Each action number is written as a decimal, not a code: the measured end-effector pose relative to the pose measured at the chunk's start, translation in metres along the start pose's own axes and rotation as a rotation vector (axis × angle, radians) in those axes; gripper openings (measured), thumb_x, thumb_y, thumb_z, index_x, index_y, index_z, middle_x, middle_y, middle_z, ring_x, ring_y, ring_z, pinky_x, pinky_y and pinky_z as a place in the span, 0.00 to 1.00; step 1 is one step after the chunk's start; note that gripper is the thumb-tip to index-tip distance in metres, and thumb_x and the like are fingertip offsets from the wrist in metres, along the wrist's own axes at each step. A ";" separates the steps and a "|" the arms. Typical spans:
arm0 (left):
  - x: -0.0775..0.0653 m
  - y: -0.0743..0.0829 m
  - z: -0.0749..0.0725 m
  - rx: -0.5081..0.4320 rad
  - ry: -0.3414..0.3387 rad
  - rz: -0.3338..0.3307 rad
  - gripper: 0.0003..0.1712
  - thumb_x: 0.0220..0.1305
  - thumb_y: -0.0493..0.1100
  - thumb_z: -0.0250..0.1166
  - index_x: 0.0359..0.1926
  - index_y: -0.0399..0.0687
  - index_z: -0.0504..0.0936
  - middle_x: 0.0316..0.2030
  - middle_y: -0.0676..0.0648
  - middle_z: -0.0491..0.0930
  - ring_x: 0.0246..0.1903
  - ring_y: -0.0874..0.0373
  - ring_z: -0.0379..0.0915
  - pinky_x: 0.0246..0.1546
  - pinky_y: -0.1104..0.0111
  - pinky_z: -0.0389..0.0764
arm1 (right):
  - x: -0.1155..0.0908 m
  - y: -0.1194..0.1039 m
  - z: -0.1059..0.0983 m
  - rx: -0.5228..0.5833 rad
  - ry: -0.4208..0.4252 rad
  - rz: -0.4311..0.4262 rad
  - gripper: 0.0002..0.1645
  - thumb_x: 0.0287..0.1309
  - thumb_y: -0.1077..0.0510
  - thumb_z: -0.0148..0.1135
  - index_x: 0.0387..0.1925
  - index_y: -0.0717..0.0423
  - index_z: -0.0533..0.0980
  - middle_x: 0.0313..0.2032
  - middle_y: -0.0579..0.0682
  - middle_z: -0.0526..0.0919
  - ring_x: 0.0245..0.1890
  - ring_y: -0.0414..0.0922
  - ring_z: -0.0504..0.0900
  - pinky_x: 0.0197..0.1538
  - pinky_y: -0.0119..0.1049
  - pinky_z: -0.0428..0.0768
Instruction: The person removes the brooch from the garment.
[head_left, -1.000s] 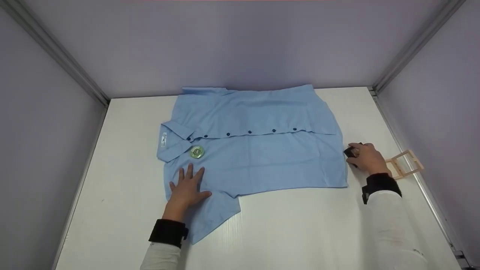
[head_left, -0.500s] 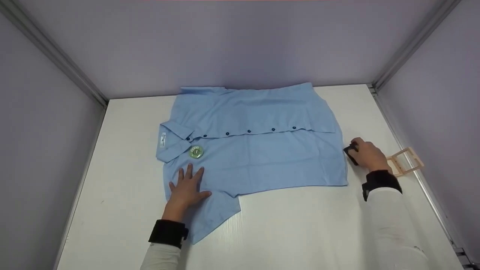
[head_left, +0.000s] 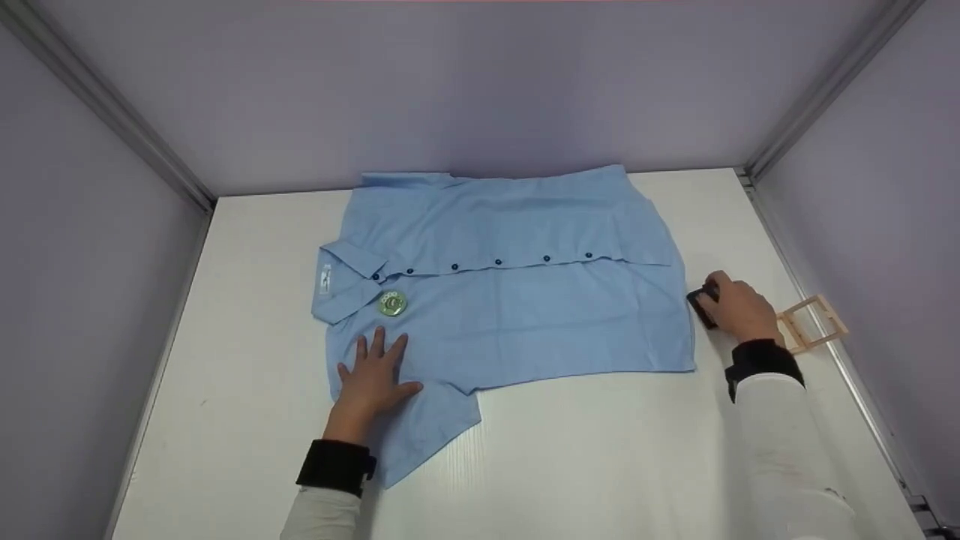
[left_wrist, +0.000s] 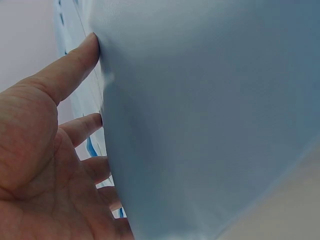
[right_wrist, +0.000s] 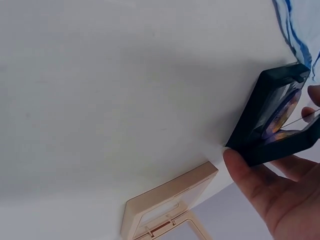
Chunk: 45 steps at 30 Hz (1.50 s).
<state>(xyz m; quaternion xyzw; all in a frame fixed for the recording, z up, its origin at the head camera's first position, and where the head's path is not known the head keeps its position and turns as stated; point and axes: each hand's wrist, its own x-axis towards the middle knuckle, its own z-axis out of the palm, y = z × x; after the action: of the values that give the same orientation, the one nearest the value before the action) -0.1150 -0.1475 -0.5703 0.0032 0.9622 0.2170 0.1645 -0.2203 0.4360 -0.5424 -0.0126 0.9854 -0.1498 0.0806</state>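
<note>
A light blue short-sleeved shirt lies spread out, its collar to the left and dark buttons along its front. My left hand rests on it with fingers spread, just below a round green pin badge near the collar. At the shirt's right hem, my right hand grips a small black hinged display case. In the right wrist view the case stands partly open, with a round colourful piece inside. The thumb touches its hinge side and fingertips reach the other side.
A tan hinged frame of similar shape stands open behind my right wrist, by the table's right edge. Grey panels wall in the white table at the back and both sides.
My right hand has shifted slightly up and right, and more of the black case shows, turned a little. The left hand and the shirt have stayed in place.
</note>
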 end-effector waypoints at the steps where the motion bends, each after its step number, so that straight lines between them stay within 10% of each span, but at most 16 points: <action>1: 0.000 0.000 0.000 -0.001 -0.003 -0.003 0.52 0.55 0.58 0.72 0.75 0.50 0.58 0.75 0.34 0.42 0.72 0.30 0.28 0.57 0.25 0.38 | 0.000 0.000 0.000 0.007 0.006 0.000 0.26 0.71 0.52 0.53 0.61 0.66 0.64 0.48 0.76 0.74 0.47 0.70 0.75 0.45 0.64 0.73; 11: -0.001 -0.003 0.000 -0.012 -0.018 -0.016 0.52 0.55 0.58 0.72 0.76 0.50 0.57 0.75 0.34 0.41 0.72 0.30 0.27 0.58 0.25 0.38 | 0.004 0.000 0.008 0.035 0.074 0.010 0.18 0.67 0.56 0.56 0.52 0.62 0.68 0.38 0.70 0.79 0.36 0.64 0.80 0.33 0.57 0.76; 45: -0.001 0.002 -0.002 -0.012 -0.021 -0.017 0.52 0.56 0.58 0.72 0.76 0.50 0.57 0.76 0.35 0.40 0.72 0.31 0.26 0.58 0.26 0.37 | 0.001 0.005 -0.002 0.115 -0.035 0.068 0.26 0.66 0.60 0.58 0.62 0.64 0.65 0.52 0.75 0.75 0.46 0.67 0.78 0.44 0.60 0.75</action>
<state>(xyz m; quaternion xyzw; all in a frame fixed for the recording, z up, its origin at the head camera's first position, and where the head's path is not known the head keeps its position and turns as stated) -0.1153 -0.1469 -0.5673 -0.0038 0.9591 0.2212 0.1767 -0.2214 0.4418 -0.5422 0.0230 0.9734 -0.2030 0.1033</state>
